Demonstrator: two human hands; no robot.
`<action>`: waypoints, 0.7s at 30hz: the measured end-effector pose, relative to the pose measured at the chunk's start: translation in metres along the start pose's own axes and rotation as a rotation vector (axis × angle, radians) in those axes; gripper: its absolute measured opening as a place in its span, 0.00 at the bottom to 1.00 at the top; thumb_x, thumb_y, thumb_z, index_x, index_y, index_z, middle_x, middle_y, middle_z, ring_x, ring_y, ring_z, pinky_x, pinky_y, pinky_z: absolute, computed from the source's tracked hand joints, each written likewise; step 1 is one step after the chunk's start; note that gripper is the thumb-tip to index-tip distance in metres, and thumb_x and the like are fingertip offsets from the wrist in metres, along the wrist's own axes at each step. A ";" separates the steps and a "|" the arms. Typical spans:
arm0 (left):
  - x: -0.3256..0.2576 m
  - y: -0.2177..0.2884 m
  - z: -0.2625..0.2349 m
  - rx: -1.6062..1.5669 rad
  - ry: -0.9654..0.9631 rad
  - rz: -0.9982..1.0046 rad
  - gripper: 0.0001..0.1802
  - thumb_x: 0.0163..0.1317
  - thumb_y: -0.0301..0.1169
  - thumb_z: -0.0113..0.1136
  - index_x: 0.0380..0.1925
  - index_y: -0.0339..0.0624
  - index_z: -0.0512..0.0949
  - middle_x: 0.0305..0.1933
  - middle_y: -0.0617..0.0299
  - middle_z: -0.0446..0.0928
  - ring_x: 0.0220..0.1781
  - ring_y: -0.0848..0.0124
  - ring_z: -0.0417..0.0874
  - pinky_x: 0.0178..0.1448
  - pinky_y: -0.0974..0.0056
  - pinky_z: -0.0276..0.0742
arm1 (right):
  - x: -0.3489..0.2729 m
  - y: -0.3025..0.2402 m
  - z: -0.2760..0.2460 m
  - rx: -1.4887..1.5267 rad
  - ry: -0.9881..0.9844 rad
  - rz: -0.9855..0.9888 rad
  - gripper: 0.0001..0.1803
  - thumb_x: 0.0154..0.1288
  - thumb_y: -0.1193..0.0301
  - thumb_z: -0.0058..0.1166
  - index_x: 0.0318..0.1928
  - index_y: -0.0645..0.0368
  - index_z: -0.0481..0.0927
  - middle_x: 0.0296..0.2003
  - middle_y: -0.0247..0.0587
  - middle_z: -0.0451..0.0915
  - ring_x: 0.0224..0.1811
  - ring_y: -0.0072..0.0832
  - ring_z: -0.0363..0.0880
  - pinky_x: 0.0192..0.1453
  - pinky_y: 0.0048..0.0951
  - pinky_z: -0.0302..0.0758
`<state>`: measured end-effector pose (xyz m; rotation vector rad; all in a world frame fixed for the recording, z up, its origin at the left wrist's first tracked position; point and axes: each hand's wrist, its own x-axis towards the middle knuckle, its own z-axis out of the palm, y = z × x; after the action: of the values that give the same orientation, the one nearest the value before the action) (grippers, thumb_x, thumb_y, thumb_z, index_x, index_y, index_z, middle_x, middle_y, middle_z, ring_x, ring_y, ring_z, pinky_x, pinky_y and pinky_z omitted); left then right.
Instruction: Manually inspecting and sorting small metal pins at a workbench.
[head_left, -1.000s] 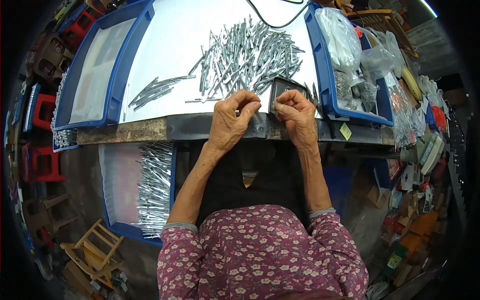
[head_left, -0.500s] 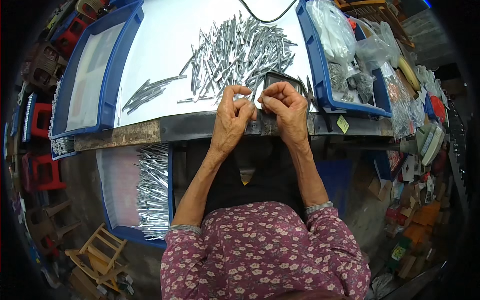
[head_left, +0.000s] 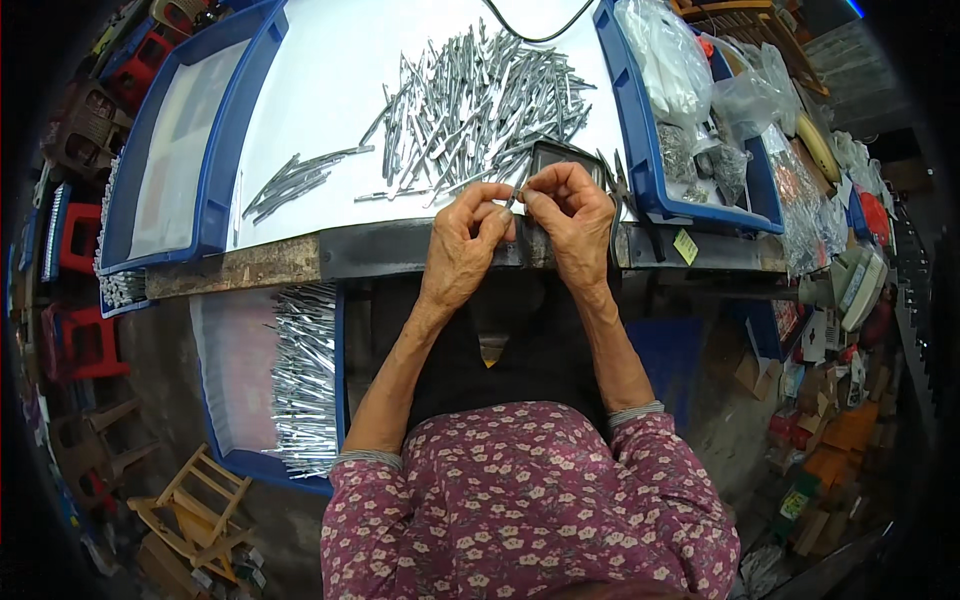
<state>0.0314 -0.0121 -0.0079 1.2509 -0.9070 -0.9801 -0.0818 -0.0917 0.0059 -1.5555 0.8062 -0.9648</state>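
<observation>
Both hands meet at the front edge of the white table. My left hand [head_left: 465, 235] is closed, thumb and index finger pinching a small thin metal piece [head_left: 512, 200]. My right hand [head_left: 575, 225] is closed too, its fingertips pinched against the end of that piece; whatever else they hold is too small to make out. Just beyond the hands lies a big heap of thin silvery metal strips [head_left: 480, 105]. A smaller bunch of strips [head_left: 295, 185] rests to the left. Partly behind my right hand sits a dark shallow tray [head_left: 553, 153].
A blue bin with pale lining [head_left: 215, 150] stands left; another blue bin [head_left: 640, 150] at right holds plastic bags [head_left: 665, 65]. Pliers [head_left: 622, 180] lie beside my right hand. Below the table, a lower blue bin holds many strips [head_left: 305, 390]. A black cable [head_left: 540, 40] curves behind.
The raised left index finger has come down onto the thumb, and the left fingertips have moved right to meet the right ones. The small metal piece now shows between them.
</observation>
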 end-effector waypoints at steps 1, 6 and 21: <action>0.000 0.000 0.000 -0.028 -0.001 -0.005 0.13 0.60 0.27 0.50 0.43 0.32 0.71 0.24 0.66 0.73 0.26 0.83 0.71 0.31 0.78 0.66 | 0.000 0.000 0.000 -0.024 0.009 -0.014 0.05 0.53 0.80 0.53 0.32 0.63 0.73 0.25 0.31 0.75 0.25 0.13 0.72 0.30 0.13 0.68; 0.000 -0.003 0.001 -0.054 0.028 0.010 0.10 0.59 0.24 0.48 0.40 0.33 0.72 0.22 0.66 0.74 0.26 0.82 0.72 0.33 0.75 0.69 | -0.001 0.002 0.002 -0.031 0.008 -0.014 0.04 0.54 0.80 0.53 0.32 0.63 0.73 0.25 0.31 0.75 0.26 0.12 0.72 0.30 0.13 0.69; 0.001 -0.012 -0.001 -0.405 0.001 -0.053 0.12 0.57 0.23 0.55 0.40 0.27 0.70 0.28 0.54 0.77 0.22 0.78 0.74 0.23 0.77 0.71 | -0.003 0.002 0.003 -0.071 0.025 -0.070 0.04 0.53 0.80 0.53 0.31 0.63 0.73 0.25 0.30 0.75 0.24 0.11 0.71 0.28 0.13 0.68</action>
<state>0.0315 -0.0133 -0.0201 0.9340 -0.6358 -1.1391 -0.0800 -0.0883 0.0029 -1.6441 0.8159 -1.0178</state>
